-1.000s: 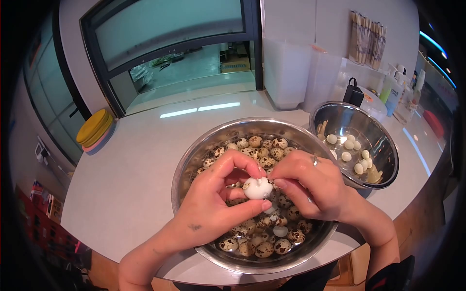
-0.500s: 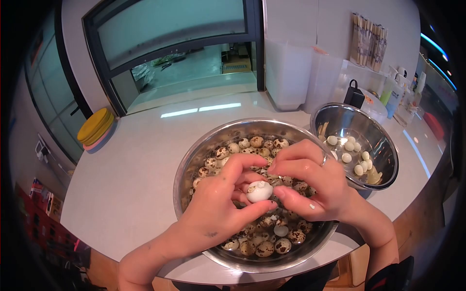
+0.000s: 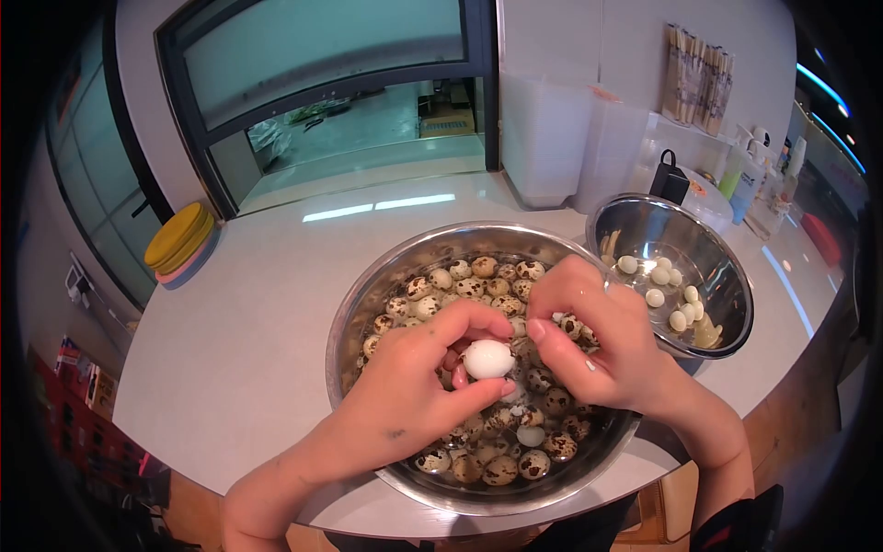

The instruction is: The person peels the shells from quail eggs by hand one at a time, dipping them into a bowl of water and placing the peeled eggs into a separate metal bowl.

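Above the wide steel bowl (image 3: 354, 276), the left hand (image 3: 405, 386) curls lightly round a peeled white egg (image 3: 488, 360); the right hand (image 3: 598, 345) sits just beside it, fingers loosely bent. Gentle pressure and thumb-pad strokes would best spare the soft white.

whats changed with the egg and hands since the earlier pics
The bits of shell on the egg are gone, leaving the side in view smooth and white. The right hand has let go and drawn slightly away, to the right. The left hand still holds the egg; both bowls stayed put.
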Demonstrator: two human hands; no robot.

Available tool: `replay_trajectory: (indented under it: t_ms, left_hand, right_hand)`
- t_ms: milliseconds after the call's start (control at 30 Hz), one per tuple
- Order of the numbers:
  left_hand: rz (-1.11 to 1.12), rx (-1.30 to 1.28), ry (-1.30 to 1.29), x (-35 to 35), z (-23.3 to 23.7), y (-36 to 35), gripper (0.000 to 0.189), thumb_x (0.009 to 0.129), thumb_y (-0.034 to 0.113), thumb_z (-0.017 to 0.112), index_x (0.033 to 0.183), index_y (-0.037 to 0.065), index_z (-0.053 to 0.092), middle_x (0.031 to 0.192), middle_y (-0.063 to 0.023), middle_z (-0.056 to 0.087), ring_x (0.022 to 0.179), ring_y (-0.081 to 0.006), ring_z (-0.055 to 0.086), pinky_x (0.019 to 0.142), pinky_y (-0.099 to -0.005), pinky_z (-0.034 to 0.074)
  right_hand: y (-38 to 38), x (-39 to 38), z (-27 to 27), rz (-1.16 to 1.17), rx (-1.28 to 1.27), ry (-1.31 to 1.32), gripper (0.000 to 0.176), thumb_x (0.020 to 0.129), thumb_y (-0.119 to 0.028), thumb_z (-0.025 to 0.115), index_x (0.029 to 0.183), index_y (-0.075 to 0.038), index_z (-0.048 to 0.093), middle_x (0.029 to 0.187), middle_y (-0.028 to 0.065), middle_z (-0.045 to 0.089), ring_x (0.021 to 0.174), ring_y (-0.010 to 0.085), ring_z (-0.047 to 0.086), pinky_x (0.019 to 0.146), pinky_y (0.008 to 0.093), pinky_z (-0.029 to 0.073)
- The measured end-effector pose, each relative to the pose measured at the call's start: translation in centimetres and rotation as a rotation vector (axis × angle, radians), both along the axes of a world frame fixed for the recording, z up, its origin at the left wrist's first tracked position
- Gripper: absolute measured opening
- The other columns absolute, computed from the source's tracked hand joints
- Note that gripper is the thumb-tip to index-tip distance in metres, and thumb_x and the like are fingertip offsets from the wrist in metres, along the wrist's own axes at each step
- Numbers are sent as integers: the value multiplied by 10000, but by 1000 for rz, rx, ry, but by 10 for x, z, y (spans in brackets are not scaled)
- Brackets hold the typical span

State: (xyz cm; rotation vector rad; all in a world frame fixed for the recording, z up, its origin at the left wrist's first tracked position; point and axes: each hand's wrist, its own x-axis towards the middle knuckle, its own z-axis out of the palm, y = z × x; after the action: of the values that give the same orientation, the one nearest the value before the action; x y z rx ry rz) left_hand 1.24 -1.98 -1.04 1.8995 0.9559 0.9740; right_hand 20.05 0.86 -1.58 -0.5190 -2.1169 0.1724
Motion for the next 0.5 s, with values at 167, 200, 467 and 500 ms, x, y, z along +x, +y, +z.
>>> replay_trajectory:
  t_ms: [167,200,467,500]
  left_hand:
    - [-209,85,597,-4,-6,14,205,741,136,590,882,-2,535,745,-195,593,717,-356,581,637,-409,457]
    - [-203,84,607,-3,-11,14,205,741,136,590,882,-2,535,745,-195,593,717,-356,581,637,-409,457]
    - [-224,105,1376,31,-15,20,255,687,145,528,892,0,578,745,-187,613,739,-331,608,663,-410,484]
    - [-225,101,1398,32,-14,23,259,680,143,537,893,3,582,755,-188,617,751,-328,611,670,-407,486]
  right_hand:
    - [-2,3,1,-165,-396,-723,221,773,-196,524,785,19,575,669,185,584,667,350,586,633,428,467]
    - [-3,4,-2,-158,-392,-715,221,773,-196,524,785,19,575,669,185,584,667,350,586,633,428,467]
    - [-2,8,-18,70,-69,-785,272,791,-276,532,850,-24,615,716,134,605,758,306,600,694,420,472]
    - [-4,5,-11,-13,-220,-935,259,795,-275,534,862,-38,613,792,128,595,799,296,578,741,407,447]
